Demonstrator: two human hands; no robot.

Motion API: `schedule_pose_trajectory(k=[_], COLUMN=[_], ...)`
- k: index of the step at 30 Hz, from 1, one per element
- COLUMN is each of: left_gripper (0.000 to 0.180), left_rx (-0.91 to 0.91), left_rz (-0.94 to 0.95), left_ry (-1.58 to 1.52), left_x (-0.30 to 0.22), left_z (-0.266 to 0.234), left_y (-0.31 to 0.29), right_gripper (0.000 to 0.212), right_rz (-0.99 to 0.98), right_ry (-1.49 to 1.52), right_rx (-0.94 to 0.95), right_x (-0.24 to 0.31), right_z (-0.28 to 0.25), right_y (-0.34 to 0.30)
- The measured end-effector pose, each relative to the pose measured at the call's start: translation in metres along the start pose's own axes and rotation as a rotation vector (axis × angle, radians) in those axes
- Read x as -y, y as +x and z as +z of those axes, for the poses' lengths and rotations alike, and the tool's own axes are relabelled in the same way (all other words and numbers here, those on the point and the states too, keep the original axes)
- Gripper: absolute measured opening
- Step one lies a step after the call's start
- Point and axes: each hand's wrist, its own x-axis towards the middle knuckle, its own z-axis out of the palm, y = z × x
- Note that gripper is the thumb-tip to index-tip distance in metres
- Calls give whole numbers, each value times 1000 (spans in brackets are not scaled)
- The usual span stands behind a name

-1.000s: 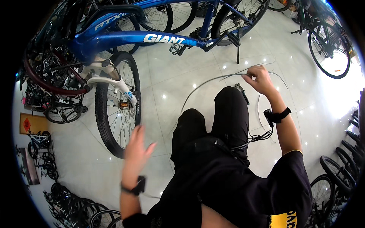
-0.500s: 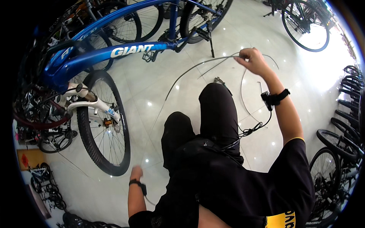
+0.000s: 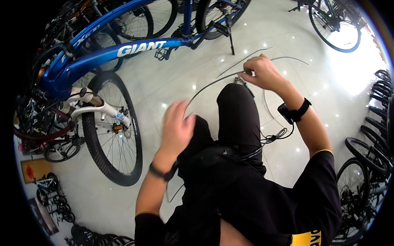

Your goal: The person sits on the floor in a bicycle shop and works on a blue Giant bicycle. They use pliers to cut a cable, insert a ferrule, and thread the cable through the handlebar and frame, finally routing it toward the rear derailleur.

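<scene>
My right hand (image 3: 262,71) is closed, thumb and fingers pinching a dark cable housing (image 3: 213,84) above my right knee. The housing arcs down to the left as far as my left hand (image 3: 177,127). That hand is blurred, thumb apart from the fingers; whether it grips the housing end is unclear. Beyond my right hand a thin grey length (image 3: 289,58) curves off to the right. A plier-like tool (image 3: 237,79) with metal jaws and a green handle lies partly hidden behind my right knee.
A blue bicycle (image 3: 90,63) stands at the left, its front wheel (image 3: 113,127) beside me. Another cable piece (image 3: 242,61) lies on the tiled floor. A pale cable (image 3: 269,106) curves beside my right leg, near a black cord bundle (image 3: 276,136). Bicycles (image 3: 361,176) line the right side.
My left hand has risen from low at the left to the left end of the housing. My right hand has moved slightly left and down, still pinching the housing.
</scene>
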Motion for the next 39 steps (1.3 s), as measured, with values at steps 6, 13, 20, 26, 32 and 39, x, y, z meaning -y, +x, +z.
schedule_pose_trajectory(k=[6, 13, 20, 26, 32, 39], left_gripper=[19, 18, 16, 15, 18, 14], left_rx=[133, 278, 317, 409, 261, 293], left_rz=[-158, -270, -305, -410, -414, -668], left_ry=[-301, -384, -384, -372, -345, -681], left_x=[-9, 19, 27, 31, 68, 95], left_z=[75, 95, 100, 105, 101, 78], left_y=[75, 75, 85, 99, 104, 115], right_gripper=[25, 28, 23, 19, 17, 65], right_rz=[-103, -119, -137, -112, 320, 880], right_ry=[111, 237, 302, 321, 246, -108], right_rx=[82, 55, -25, 18, -656, 264], right_x=[36, 14, -1, -13, -77, -139], right_z=[38, 83, 97, 108, 118, 289], right_y=[23, 13, 15, 18, 8, -82])
